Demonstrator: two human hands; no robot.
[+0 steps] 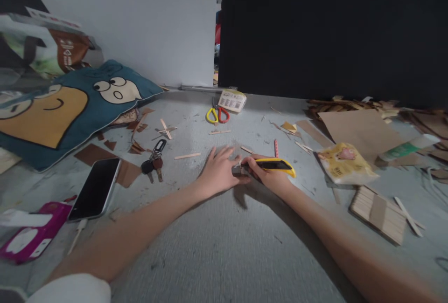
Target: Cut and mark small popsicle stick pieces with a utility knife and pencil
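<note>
My right hand (271, 177) grips a yellow utility knife (280, 165), its front end pointing left toward my other hand. My left hand (217, 172) rests low on the grey table, its upper fingers spread forward. Between its thumb and forefinger is a small dark grey piece (237, 171), which the knife's tip meets; its kind is too small to make out. Just beyond the hands lie a thin wooden stick (247, 149) and a pink patterned strip (276, 148). Another wooden stick (187, 156) lies left of my left hand.
Scissors (217, 113) lie ahead by a small packet (232, 100). Leftward are keys (153, 163), a phone (95, 189), a magenta object (38, 233) and a blue cushion (77, 107). Rightward are a yellow packet (345, 162), bundled craft sticks (378, 214), a glue stick (408, 148) and cardboard (357, 123).
</note>
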